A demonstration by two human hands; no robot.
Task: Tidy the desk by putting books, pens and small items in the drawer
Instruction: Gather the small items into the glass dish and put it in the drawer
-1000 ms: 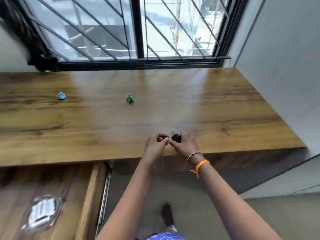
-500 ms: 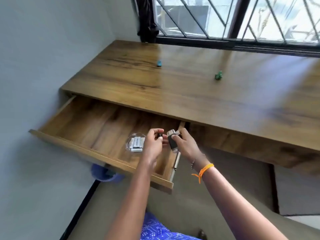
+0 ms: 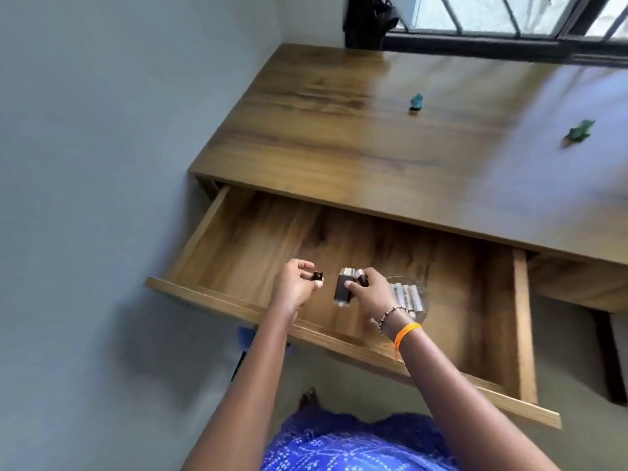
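The wooden drawer [image 3: 217,300] stands pulled out under the desk [image 3: 373,158]. Both my hands hover over its middle. My left hand [image 3: 294,287] pinches a small black item [image 3: 317,276] between thumb and fingers. My right hand [image 3: 368,292] grips a dark block with a silver end [image 3: 342,288] and a small dark piece near the fingertips. Just right of my right hand, a clear dish of white cylinders [image 3: 409,295] lies in the drawer, partly hidden by my wrist. A small blue figure [image 3: 416,102] and a green figure [image 3: 580,130] sit on the desk top.
A grey wall [image 3: 102,164] runs close along the drawer's left side. A barred window [image 3: 509,18] is behind the desk. The drawer's right rail [image 3: 525,328] sits near a dark desk leg [image 3: 608,358]. My foot [image 3: 307,399] shows on the floor below.
The view swung from the desk top to the open drawer. Both hands carried the small items from the desk's front edge over the drawer and have drawn apart.
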